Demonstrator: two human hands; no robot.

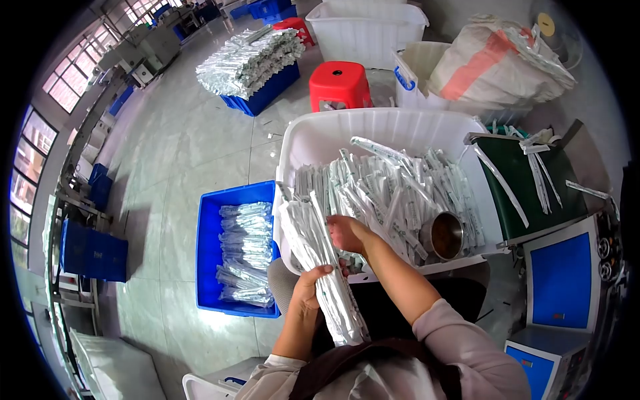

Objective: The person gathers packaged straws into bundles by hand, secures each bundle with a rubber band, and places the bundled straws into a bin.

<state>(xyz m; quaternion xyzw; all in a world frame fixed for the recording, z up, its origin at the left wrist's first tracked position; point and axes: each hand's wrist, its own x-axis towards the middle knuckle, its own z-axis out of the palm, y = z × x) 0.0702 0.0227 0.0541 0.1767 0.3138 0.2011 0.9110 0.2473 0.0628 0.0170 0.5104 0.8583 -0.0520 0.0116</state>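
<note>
A bundle of long white wrapped packets [320, 270] lies upright across my lap, its far end over the near left rim of a large white tub [373, 120]. My left hand [311, 285] is wrapped round the bundle's left side. At the bundle's right edge is my right hand [345, 233], fingers curled and partly hidden; what they hold, if anything, cannot be made out. Many loose packets [393, 187] fill the tub, and a round metal bowl [445, 237] rests among them at the right. Left of the tub, a blue crate [208, 250] holds stacked packet bundles [245, 247].
Beyond the tub are a red stool [340, 85], a blue crate [267, 95] heaped with packets, and a white bin [367, 30]. A large sack [497, 63] sits at the back right. A green conveyor belt [513, 187] with loose strips adjoins the tub's right side.
</note>
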